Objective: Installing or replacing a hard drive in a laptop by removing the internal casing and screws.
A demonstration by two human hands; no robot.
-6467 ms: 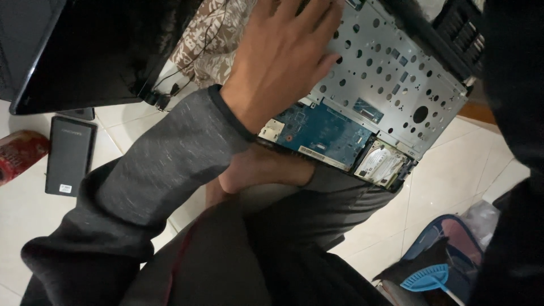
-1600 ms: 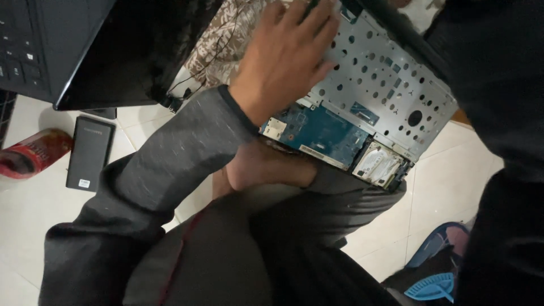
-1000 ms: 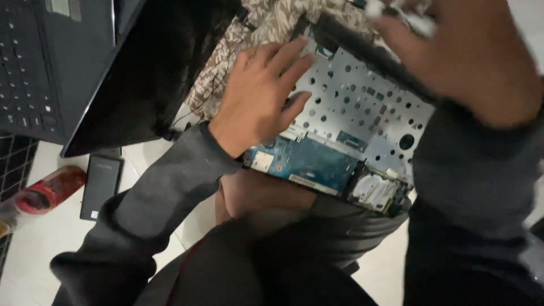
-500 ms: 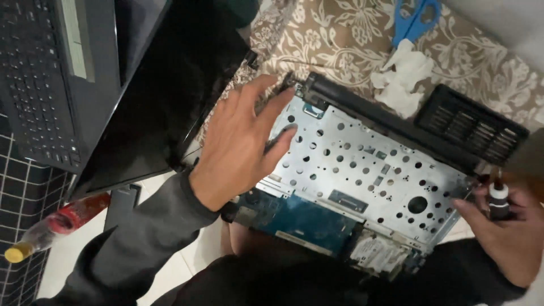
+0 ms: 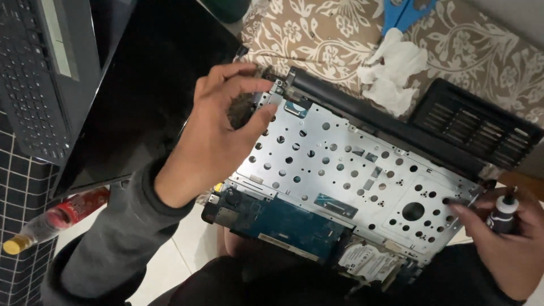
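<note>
Left hand: my left hand (image 5: 218,127) hovers over the far-left corner of the chassis (image 5: 351,181), fingers loosely curled, thumb and forefinger a narrow gap apart by the hinge (image 5: 280,85); I see nothing held in it.
Right hand: my right hand (image 5: 504,238) sits at the right edge of the chassis, closed round a screwdriver (image 5: 501,212) with a black handle; one fingertip touches the metal edge.
Chassis: an opened laptop base, a silvery perforated plate, lying across my lap, tilted from far left to near right.
Board: a blue circuit board (image 5: 283,221) shows along the near edge of the plate.
Drive: a hard drive (image 5: 365,260) lies just right of the board, at the near edge.
Screen: a black lid (image 5: 141,85) spreads to the left, joined at the hinge.
Keyboard: a black keyboard (image 5: 34,73) lies at the far left.
Cloth: a brown floral cloth (image 5: 317,34) lies beyond the chassis, with white tissue (image 5: 391,73) and a blue tool (image 5: 405,11) on it.
Vent cover: a black slotted panel (image 5: 481,127) rests far right.
Bottle: a red-labelled bottle (image 5: 54,218) lies on the floor, near left.
</note>
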